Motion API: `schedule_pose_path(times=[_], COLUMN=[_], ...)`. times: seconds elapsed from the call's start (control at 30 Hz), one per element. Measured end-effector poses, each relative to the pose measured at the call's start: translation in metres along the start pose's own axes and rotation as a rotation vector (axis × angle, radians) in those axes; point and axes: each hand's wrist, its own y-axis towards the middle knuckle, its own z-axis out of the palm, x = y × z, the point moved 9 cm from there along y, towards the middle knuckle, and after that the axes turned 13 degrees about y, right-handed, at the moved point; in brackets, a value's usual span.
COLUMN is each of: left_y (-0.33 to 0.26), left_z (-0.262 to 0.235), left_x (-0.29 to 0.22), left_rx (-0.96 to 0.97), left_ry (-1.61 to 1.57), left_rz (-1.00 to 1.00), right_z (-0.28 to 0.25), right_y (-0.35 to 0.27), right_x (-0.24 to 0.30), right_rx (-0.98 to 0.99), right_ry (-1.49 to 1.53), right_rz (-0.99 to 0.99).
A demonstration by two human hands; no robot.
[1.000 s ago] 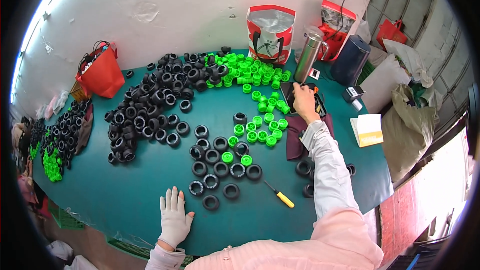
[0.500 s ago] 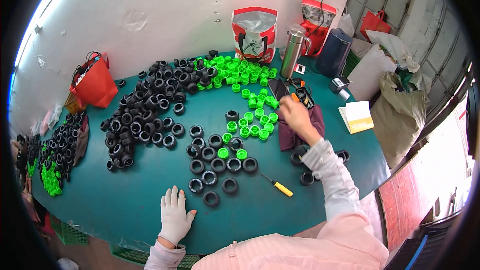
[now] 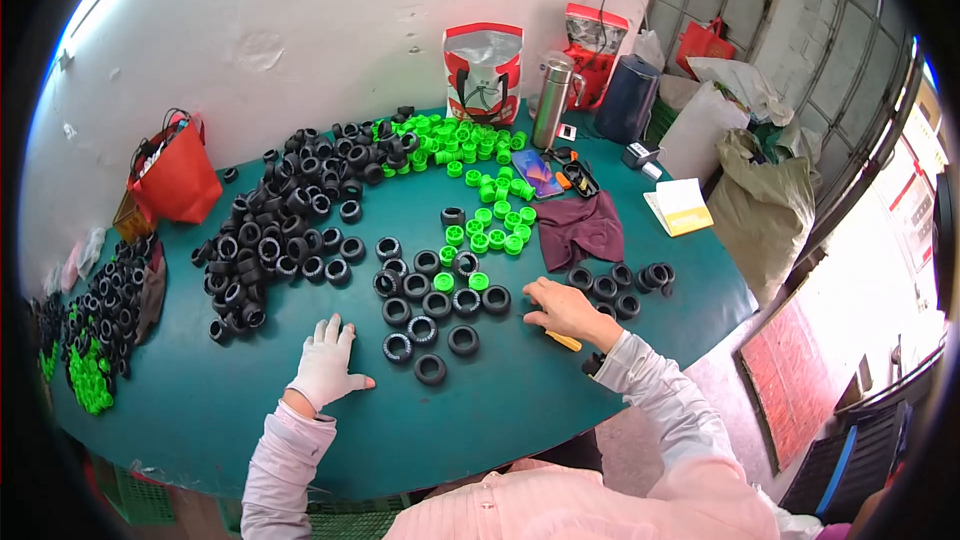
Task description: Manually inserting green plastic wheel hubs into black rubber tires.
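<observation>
My left hand (image 3: 325,365), in a white glove, lies flat on the green table (image 3: 200,410) with its fingers apart, holding nothing. Black toy tyres (image 3: 430,305) stand in loose rows just right of it, some with green hubs (image 3: 444,282) among them. My bare right hand (image 3: 562,310) rests on the table right of those rows. It lies over a yellow-handled tool (image 3: 565,342), whose handle pokes out below the palm. Whether the fingers grip the tool is hidden.
A big heap of black tyres (image 3: 280,220) lies at the left and green hubs (image 3: 450,145) at the back. A maroon cloth (image 3: 580,230), phone (image 3: 537,172), steel flask (image 3: 550,100), red bags (image 3: 175,175), yellow notepad (image 3: 683,208) and sacks (image 3: 765,200) surround them.
My right hand has drawn back from the phone and cloth at the far side to the near table, coming down over the yellow-handled tool. The left hand has stayed flat.
</observation>
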Motion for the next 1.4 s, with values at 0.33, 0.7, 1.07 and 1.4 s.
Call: schedule_pose_path(times=[0.33,0.7,1.07,1.4], left_y=[0.006,0.059,0.270,0.442], left_z=[-0.007,-0.108,-0.142,-0.092], left_x=[0.002,0.082,0.172,0.257], left_rx=[0.176,-0.097,-0.397,-0.519], left_ry=[0.178,-0.351,-0.565,-0.351], left_rz=[-0.071,-0.323,-0.299,-0.206], right_z=[-0.058,-0.103,-0.085,-0.061], right_y=[0.099,0.333,0.474,0.595], right_x=[0.005,-0.025,-0.053,-0.080], right_rx=[0.238,0.070,-0.094,-0.142], right_ry=[0.076,0.666,0.414,0.245], right_rz=[-0.210,-0.192,-0.111,-0.201])
